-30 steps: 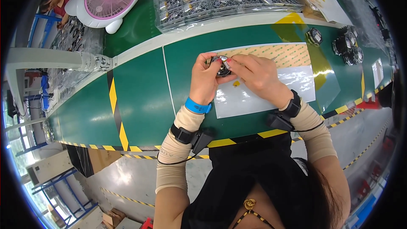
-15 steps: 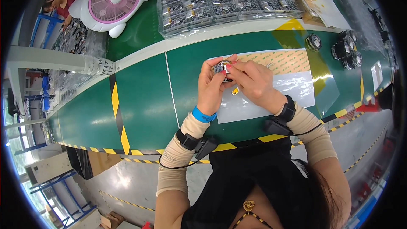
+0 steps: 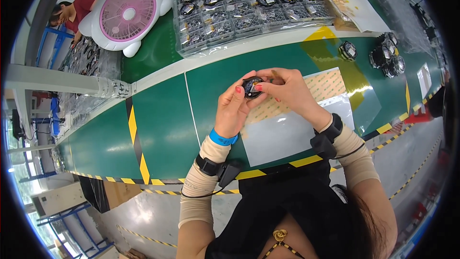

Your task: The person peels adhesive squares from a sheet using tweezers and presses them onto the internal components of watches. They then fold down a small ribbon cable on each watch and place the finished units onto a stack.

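My left hand (image 3: pixel 232 109) is closed around the edge of a small round black electronic module (image 3: pixel 251 88), with its thumb along the near left rim. From the right, my right hand (image 3: pixel 290 91) meets the module, its thumb tip pressing on the face and its fingers curled at the far side. Parts of the module are hidden by the fingers. A small brownish sliver (image 3: pixel 275 74) shows at the right hand's fingers; I cannot make out what it is. Beneath both hands lies a patterned tan adhesive sheet (image 3: pixel 326 86) with a whitish lower part (image 3: pixel 282 136).
Similar round modules (image 3: pixel 348 51) stand at the right, several clustered together (image 3: pixel 385 56). Yellow transparent film (image 3: pixel 362 84) lies beside the sheet. Clear trays of modules (image 3: pixel 249 5) and a pink-and-white fan (image 3: pixel 127 14) stand behind. A person (image 3: pixel 79 9) sits far left.
The module has turned in my hands and now shows a darker face. My right hand has shifted its grip over it. The small yellow piece seen below the hands is out of sight.
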### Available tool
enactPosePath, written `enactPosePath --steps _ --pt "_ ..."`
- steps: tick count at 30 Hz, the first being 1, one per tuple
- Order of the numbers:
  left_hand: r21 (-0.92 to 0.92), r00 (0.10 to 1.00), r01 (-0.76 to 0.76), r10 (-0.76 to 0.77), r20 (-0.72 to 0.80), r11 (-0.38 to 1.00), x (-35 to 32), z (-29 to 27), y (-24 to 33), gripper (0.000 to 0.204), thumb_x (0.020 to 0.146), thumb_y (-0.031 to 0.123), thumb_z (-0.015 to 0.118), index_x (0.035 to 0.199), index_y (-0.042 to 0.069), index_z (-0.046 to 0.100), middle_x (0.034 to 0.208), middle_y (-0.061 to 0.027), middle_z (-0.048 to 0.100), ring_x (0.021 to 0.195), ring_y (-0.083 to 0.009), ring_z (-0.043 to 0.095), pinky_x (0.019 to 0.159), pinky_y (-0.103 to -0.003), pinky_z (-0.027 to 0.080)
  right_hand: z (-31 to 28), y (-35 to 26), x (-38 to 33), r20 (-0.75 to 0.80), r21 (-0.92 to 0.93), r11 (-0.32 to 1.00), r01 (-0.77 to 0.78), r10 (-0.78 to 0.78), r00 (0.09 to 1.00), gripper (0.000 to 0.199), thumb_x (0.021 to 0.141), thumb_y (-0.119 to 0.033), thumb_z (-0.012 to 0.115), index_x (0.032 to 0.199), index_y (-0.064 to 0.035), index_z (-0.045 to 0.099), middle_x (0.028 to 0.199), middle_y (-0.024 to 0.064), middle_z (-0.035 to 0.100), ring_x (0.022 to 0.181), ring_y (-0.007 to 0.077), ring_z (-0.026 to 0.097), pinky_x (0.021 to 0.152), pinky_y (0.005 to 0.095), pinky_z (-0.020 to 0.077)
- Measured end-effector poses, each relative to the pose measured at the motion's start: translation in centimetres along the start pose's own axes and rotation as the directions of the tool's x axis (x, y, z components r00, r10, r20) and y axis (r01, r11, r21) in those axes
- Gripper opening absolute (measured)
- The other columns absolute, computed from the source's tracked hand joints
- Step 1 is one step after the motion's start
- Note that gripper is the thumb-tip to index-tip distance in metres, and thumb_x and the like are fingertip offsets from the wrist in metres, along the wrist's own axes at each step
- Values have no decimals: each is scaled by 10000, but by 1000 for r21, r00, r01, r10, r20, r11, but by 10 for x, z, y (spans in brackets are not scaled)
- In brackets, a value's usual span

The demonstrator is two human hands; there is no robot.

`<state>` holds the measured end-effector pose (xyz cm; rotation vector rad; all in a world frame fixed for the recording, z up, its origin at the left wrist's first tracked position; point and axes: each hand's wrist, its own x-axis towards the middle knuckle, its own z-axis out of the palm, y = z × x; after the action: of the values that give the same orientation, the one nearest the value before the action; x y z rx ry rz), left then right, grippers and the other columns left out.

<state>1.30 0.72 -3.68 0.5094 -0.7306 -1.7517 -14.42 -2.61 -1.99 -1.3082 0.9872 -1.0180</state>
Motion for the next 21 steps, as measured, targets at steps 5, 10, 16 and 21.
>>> enactPosePath --steps 5,10,16,21 --pt "113 999 -20 17 32 993 -4 -2 -4 398 938 207 374 1254 -34 369 1170 -154 486 1074 -240 500 943 -418 419 -1 -11 -4 70 -53 994 -100 104 992 234 747 -29 646 977 5 615 703 -33 549 577 -7 407 493 160 330" --pt "128 999 -24 30 -45 991 -1 -1 -8 401 934 231 384 1241 -29 386 1157 -148 493 1062 -231 506 944 -401 420 7 -2 -5 -11 -196 979 56 -59 998 204 741 -64 654 926 12 608 681 2 573 568 31 424 497 184 355" --pt "-86 997 34 -41 -72 996 2 -4 -8 395 929 242 401 1223 -21 405 1143 -136 504 1079 -222 491 952 -384 413 6 6 0 -10 -106 986 125 -127 992 205 730 -97 662 894 6 596 666 42 569 556 65 440 495 220 374" --pt "-79 997 63 -66 -29 995 -3 -3 -8 392 929 237 406 1226 -19 408 1149 -133 501 1092 -222 480 954 -365 405 3 0 -4 63 -300 954 22 -3 998 175 712 -91 655 837 1 575 655 66 552 550 120 477 505 252 396"
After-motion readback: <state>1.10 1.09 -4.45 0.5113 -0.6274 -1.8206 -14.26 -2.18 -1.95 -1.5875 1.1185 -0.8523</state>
